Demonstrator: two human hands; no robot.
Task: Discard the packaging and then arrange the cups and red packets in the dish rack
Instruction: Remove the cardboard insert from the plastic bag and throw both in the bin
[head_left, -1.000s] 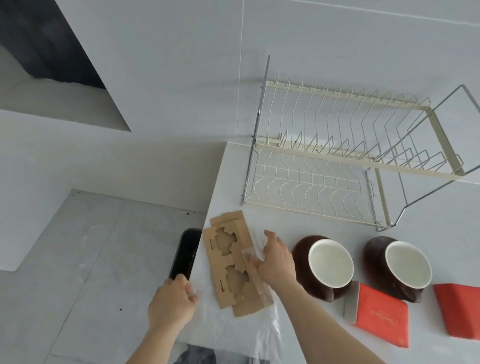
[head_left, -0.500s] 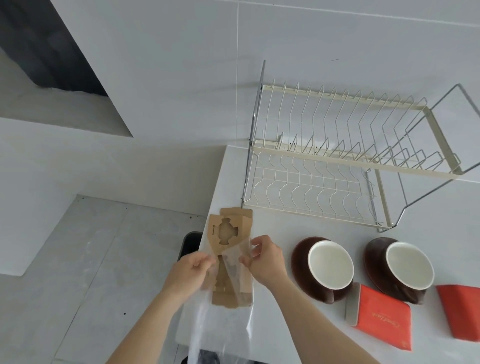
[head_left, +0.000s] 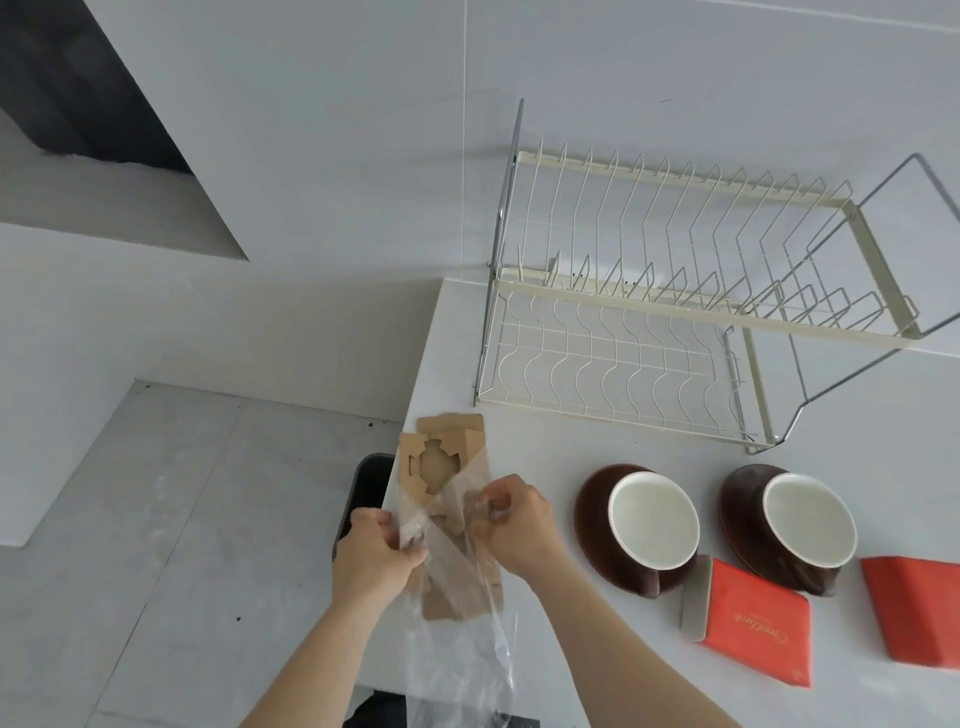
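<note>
Both hands hold the packaging over the counter's left edge. My left hand (head_left: 375, 553) pinches the clear plastic wrap (head_left: 457, 644), and my right hand (head_left: 517, 522) grips the wrap together with the brown cardboard insert (head_left: 441, 470). The wrap hangs down towards me. Two brown cups with white insides (head_left: 653, 519) (head_left: 808, 517) stand on the white counter to the right. One red packet (head_left: 753, 621) lies in front of the left cup, and another red packet (head_left: 917, 608) lies at the right edge. The cream wire dish rack (head_left: 675, 332) stands behind with nothing in it.
A black bin (head_left: 363, 488) stands on the floor just left of the counter edge, under the cardboard. The white counter (head_left: 597, 447) runs from that edge to the right. A white tiled wall rises behind the rack. Grey floor tiles lie to the left.
My left hand came up from the counter edge to take the plastic wrap. Both hands lifted the cardboard and wrap off the counter; the wrap now hangs down.
</note>
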